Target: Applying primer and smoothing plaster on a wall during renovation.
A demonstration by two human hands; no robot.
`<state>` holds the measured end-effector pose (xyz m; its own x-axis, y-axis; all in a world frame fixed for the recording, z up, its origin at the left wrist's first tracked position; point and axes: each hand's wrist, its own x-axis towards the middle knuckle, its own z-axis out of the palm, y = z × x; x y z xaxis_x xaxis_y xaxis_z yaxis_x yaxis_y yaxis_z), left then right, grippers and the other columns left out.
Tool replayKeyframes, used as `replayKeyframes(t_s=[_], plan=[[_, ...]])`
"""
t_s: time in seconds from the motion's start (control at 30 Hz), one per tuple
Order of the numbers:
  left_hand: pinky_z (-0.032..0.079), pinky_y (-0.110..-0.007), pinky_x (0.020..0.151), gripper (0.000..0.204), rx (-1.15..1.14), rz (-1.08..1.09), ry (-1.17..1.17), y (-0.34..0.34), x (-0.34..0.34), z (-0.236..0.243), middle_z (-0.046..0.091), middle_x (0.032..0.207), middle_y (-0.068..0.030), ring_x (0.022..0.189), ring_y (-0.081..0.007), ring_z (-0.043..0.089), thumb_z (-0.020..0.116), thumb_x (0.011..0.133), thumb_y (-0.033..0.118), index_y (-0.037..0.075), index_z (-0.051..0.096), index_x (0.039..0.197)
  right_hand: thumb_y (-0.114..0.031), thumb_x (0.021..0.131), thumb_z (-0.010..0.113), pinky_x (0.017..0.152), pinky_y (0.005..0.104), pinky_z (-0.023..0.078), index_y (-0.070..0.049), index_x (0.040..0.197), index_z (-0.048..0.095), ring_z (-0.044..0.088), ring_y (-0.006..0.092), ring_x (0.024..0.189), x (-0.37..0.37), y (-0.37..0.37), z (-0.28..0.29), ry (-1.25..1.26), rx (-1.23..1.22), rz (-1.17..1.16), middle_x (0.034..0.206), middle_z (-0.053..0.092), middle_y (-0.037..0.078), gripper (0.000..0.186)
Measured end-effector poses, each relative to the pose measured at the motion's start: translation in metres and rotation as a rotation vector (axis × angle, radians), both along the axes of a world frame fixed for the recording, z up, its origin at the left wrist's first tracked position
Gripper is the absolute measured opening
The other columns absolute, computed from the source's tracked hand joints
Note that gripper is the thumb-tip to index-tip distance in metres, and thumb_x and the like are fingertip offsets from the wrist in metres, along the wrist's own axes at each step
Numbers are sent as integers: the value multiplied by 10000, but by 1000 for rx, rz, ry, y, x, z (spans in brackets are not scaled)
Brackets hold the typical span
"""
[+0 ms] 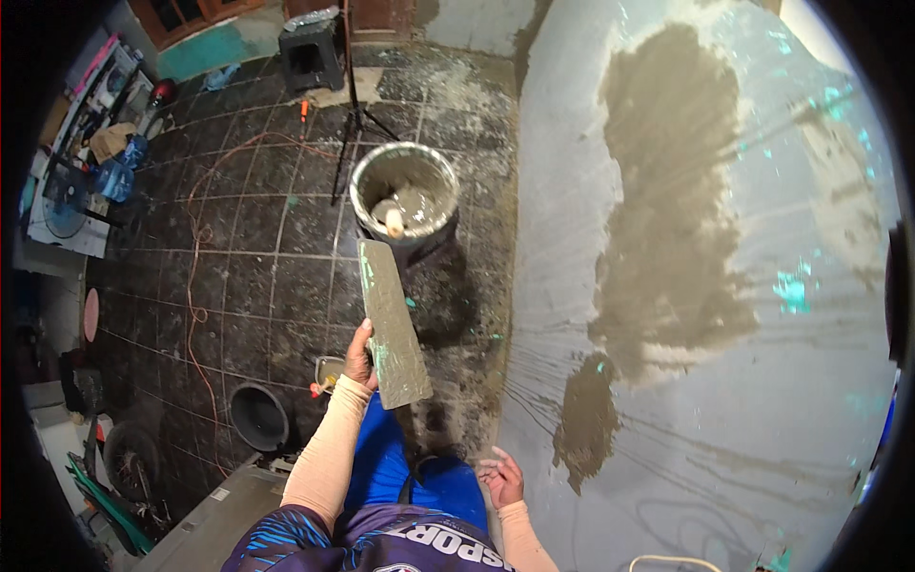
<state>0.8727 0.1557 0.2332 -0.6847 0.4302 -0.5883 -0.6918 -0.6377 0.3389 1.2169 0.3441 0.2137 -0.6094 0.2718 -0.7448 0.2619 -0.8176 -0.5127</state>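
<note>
My left hand [359,360] grips a long plastering float [393,329], held out in front of my legs. Grey mortar coats its upward face, with bits of green along one edge. Low by my right thigh, close to the wall, my right hand [501,479] has its fingers loosely apart and holds nothing. Beyond the float's far end stands a bucket [358,195] of wet mortar, a pale-handled tool [394,223] resting inside it. On the grey wall [553,238] to my right are a large patch of damp mortar [672,191] and a smaller one [585,419] below.
A black tub [258,418] sits on the dark tiled floor [253,305] to my left. An orange cable [195,315] snakes across the tiles. Past the bucket are a thin tripod stand [354,119] and a black stool [311,59]. A fan [65,205] stands at far left.
</note>
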Motion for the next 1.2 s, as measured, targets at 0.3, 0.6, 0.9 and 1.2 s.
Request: replayKeyframes(t_s=[0.3, 0.6, 0.9, 1.2], plan=[[512, -357, 827, 476, -119, 170, 69, -69, -123, 35, 642, 1061, -76, 944, -225, 620, 616, 848, 413, 75, 565, 1180, -143, 899, 559, 542, 242, 472, -42, 1112, 604, 597, 99, 643, -319, 0, 4, 100, 445, 386, 831, 658, 60, 240], [487, -403, 866, 552, -207, 257, 96, -81, -151, 32, 604, 1139, -86, 1004, -257, 590, 569, 861, 484, 94, 514, 1248, -324, 766, 642, 869, 442, 475, 49, 935, 647, 604, 400, 960, -568, -22, -8, -76, 1364, 1044, 977, 631, 276, 410], [490, -403, 877, 553, -174, 120, -32, -92, -260, -31, 611, 1128, -109, 1006, -263, 595, 602, 842, 455, 64, 523, 1224, -209, 739, 660, 938, 436, 468, 19, 1143, 612, 569, 367, 1117, -642, 11, 1, -327, 1411, 1868, 1241, 545, 229, 466], [482, -404, 882, 591, -14, -22, -158, -57, -323, -78, 612, 1115, -109, 999, -264, 590, 681, 775, 428, 60, 526, 1210, -133, 852, 504, 623, 396, 536, -33, 1028, 594, 650, 285, 753, -634, 58, 4, -177, 2016, 1656, 943, 585, 199, 221]])
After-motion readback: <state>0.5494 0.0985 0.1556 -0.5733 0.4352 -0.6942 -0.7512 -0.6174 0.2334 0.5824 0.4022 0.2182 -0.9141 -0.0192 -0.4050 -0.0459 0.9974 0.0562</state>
